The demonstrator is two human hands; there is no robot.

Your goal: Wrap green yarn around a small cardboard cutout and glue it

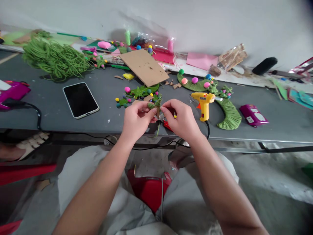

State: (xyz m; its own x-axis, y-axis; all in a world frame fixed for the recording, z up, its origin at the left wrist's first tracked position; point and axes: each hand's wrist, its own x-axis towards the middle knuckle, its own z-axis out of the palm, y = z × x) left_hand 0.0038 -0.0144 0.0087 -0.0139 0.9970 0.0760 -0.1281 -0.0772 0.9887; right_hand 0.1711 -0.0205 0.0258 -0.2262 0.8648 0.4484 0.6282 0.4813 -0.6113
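Between my two hands, just over the table's front edge, is a small cardboard piece (158,111) partly wrapped in green yarn. My left hand (139,118) is closed, pinching it from the left between thumb and fingers. My right hand (179,116) is closed too, thumb and fingertips pressed at its right side. A strand of green yarn (158,129) hangs below the piece. Red-handled scissors (167,125) lie beneath, partly hidden by my right hand. Behind my hands are green star shapes (139,92) with coloured pompoms.
A yellow glue gun (204,103) lies right of my hands, near a green-wrapped crescent (229,115) and a purple box (253,115). Leftward are a phone (80,100) and a heap of green yarn (55,58). A cardboard sheet (144,67) lies behind. A black cord (97,136) runs along the front edge.
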